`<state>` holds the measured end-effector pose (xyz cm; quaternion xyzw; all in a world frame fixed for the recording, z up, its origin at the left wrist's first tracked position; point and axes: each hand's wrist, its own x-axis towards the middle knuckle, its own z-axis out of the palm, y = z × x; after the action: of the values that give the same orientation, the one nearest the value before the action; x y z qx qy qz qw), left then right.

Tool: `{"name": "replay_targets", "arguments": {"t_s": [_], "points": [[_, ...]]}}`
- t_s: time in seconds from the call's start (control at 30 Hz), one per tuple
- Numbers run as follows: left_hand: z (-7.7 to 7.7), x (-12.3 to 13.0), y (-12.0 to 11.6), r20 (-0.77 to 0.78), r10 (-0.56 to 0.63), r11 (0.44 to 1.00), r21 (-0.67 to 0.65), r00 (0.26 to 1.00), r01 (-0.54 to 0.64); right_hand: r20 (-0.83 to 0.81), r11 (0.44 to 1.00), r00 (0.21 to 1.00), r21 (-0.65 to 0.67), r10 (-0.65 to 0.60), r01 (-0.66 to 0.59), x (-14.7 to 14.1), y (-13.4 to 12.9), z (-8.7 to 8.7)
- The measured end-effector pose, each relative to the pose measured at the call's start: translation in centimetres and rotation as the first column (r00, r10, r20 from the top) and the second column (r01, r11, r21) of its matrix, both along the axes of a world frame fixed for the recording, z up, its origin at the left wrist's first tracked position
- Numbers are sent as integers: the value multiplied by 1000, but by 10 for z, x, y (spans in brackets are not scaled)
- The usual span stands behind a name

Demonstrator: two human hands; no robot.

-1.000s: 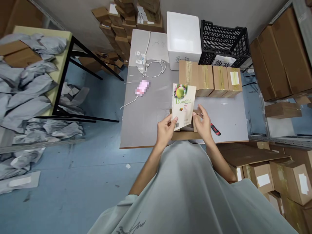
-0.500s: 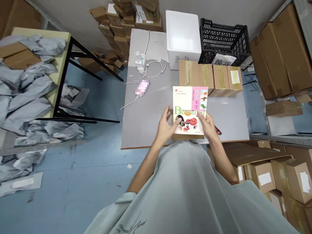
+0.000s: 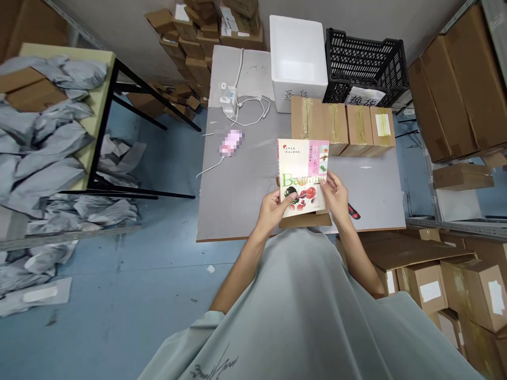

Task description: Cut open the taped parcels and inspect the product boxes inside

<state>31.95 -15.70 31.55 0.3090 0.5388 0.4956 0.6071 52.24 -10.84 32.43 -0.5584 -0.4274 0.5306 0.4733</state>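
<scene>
From the head view, shows the book (image 3: 301, 182) raised over the near edge of the counter (image 3: 241, 211), above a mostly hidden cardboard box (image 3: 304, 220), and well short of the red-and-black cutter (image 3: 354, 211) to the right. Pinched at the lower left by the left grip (image 3: 272, 211), with thumb flat on the printed cover and fingers tucked behind. Met at the right edge by the right grip (image 3: 336, 195), with thumb on the cover and fingers partly spread beside it; impossible to tell how far closed behind. Likely light, thin and a little bendy, as with a paperback; probably smooth enough to slide under a loose hold. Best taken by both long sides, low down, with broad pressure. Best kept from pulling on the cover alone, for fear of fanning pages or creasing corners.
</scene>
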Motion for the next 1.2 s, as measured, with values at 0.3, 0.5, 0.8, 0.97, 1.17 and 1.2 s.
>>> {"name": "replay_targets", "arguments": {"t_s": [0.3,0.5,0.8,0.97,1.17,1.2], "points": [[-1,27,-8,-325,37,982,186,945,25,107,973,967,1,231,-233,-34,-29,11],[-7,5,-7,-385,-179,885,340,905,319,147,997,986,9,79,-81,-31,-15,4],[-9,-36,6,45,-165,979,126,985,158,-211,955,956,-170,205,-242,15,-13,20],[-3,-16,2,216,-198,980,11,956,200,-217,946,950,-186,225,-266,12,-15,11],[-2,-6,5,115,-92,996,0,989,93,-33,991,994,-83,100,-102,9,-8,-12],[-2,-4,6,65,-61,998,30,996,60,39,999,998,-31,40,-39,7,-7,-15]]}}
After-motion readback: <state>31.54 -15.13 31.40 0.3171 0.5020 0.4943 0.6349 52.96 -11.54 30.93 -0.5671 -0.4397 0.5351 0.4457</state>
